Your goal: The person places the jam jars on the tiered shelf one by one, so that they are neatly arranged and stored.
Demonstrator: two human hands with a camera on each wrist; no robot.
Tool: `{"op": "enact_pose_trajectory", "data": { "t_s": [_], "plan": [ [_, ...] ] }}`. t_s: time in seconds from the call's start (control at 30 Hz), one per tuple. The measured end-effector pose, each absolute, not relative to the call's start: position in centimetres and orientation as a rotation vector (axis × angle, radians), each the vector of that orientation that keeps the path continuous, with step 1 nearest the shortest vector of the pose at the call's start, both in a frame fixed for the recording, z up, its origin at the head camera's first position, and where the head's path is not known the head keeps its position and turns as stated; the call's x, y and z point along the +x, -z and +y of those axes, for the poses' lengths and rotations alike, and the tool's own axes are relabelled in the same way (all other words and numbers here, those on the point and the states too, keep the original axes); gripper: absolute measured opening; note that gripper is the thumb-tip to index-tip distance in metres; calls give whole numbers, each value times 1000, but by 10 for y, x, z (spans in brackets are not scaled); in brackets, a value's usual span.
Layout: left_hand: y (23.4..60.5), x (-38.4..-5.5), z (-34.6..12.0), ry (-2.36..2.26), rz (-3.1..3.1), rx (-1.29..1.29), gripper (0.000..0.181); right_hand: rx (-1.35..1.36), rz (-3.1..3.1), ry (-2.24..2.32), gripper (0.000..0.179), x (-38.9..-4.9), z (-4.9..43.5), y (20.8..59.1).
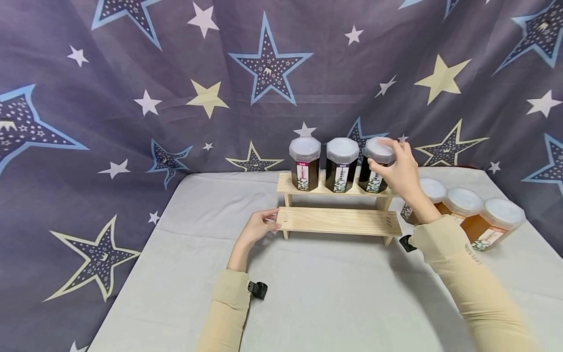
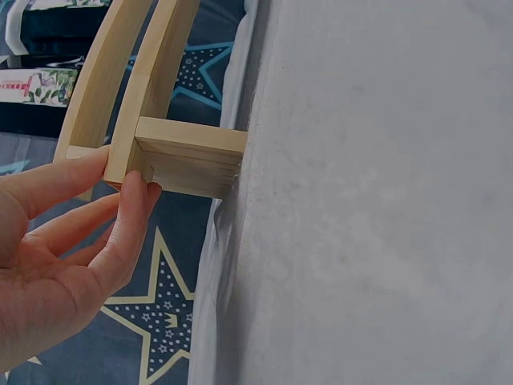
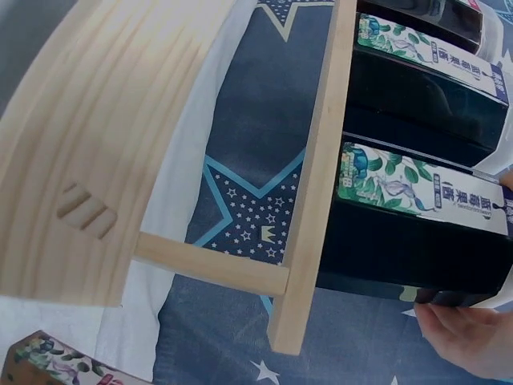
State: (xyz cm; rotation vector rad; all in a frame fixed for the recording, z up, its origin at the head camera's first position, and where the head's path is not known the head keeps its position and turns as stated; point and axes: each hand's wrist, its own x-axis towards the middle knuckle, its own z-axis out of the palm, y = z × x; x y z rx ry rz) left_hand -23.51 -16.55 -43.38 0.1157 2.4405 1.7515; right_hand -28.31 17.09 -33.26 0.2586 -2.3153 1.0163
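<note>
The rightmost dark jar (image 1: 374, 181) sat at the right end of the far shelf (image 1: 285, 184), pinched around its lid (image 1: 376, 152) by the right hand (image 1: 401, 171), best handled level, while the left hand (image 1: 256, 228) pinched the left end of the near shelf (image 1: 336, 220), ideally firmly enough to steady it.

Starry cloth (image 1: 272, 117) (purplish-grey) hangs behind the table (image 1: 334, 293).

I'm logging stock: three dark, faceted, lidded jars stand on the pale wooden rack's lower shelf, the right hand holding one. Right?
Not the lower shelf: the head view shows the three dark faceted jars on the upper shelf, the right hand holding one.
</note>
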Motion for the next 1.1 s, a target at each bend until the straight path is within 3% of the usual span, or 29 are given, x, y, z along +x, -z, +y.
{"op": "enact_pose_trajectory", "data": {
  "t_s": [0.4,0.57,0.8,1.1],
  "plan": [
    [434,-235,-167,-1765,2416,120,50,239,-2329,-1054,49,-281,167,334],
    [416,-224,-164,-1755,2406,147,49,278,-2340,-1095,49,-279,170,332],
    [436,-236,-166,-1750,2433,94,50,357,-2314,-1135,47,-274,177,328],
    [433,-235,-165,-1758,2431,100,50,331,-2232,-1221,40,-260,188,326]
  ]
}}
